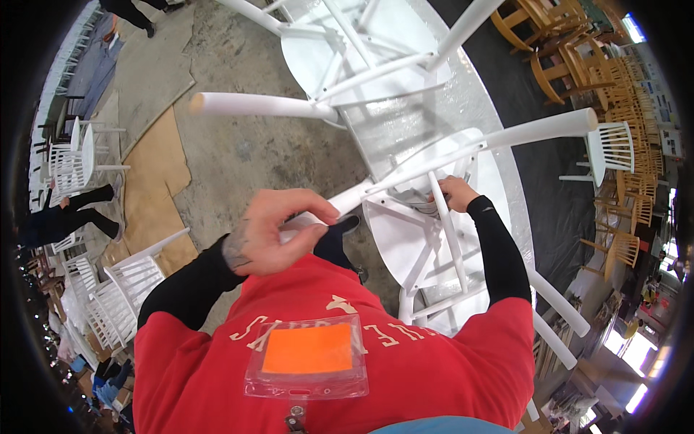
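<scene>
Orange fills the rectangular card in a clear plastic badge holder (309,356) hanging on the person's red shirt, nearest the camera. Above it, the left hand (278,231), black-sleeved, is curled shut around the end of a white chair leg (347,201), thumb pressed over the fingers. The right hand (452,194) reaches forward with the elbow bent, fingers closed on a grey pad (419,201) held against the underside of the upturned white chair (426,239). That chair lies on a silvery round table (463,94) beside a second upturned white chair (340,43). Farther right stand stacked wooden chairs (622,87); a flat sheet of brown cardboard (155,173) lies on the concrete floor to the left.
</scene>
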A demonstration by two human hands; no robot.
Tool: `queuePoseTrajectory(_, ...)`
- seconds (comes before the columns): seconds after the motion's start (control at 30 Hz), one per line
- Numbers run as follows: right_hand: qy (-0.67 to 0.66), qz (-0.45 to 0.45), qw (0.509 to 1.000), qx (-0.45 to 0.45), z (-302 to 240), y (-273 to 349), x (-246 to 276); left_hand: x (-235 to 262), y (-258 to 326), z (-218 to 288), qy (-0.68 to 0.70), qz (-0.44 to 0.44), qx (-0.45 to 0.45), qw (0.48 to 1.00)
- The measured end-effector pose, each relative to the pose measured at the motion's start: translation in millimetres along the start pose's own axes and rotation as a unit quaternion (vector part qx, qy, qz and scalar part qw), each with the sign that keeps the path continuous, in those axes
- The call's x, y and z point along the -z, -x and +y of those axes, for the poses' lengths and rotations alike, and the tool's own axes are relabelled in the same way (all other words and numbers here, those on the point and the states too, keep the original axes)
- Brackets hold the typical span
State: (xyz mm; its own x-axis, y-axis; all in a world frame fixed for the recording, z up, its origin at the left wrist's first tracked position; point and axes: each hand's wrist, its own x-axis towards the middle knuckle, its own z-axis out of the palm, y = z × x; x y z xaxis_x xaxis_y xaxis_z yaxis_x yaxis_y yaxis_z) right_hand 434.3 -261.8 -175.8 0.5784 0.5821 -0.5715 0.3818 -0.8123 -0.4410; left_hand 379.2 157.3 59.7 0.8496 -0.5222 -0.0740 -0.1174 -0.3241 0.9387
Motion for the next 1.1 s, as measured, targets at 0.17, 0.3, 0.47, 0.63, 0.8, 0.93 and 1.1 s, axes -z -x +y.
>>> queuePoseTrajectory(0.17,-0.176,0.243,0.945,-0.132,-27,38,42,-2,2,-12,0.061,-0.005,-0.041,0.997)
queuePoseTrajectory(0.3,-0.410,0.323,0.839,-0.153,-75,77,44,12,6,-13,0.103,-0.006,-0.080,0.991)
queuePoseTrajectory(0.47,-0.585,0.517,0.623,-0.054,-174,93,13,69,27,-31,0.116,0.075,-0.179,0.974)
queuePoseTrajectory(0.63,-0.477,0.733,0.469,-0.122,-279,81,-39,151,41,-77,0.131,0.173,-0.091,0.972)
queuePoseTrajectory(0.8,-0.469,0.847,0.250,-0.004,-466,-83,37,199,-3,-86,0.128,0.123,-0.153,0.972)
queuePoseTrajectory(0.93,-0.481,0.760,0.431,0.080,-464,-194,86,197,-50,-71,0.055,0.039,-0.287,0.955)
queuePoseTrajectory(1.1,-0.267,0.686,0.661,-0.149,-360,-243,24,173,-92,-67,-0.128,-0.063,-0.382,0.913)
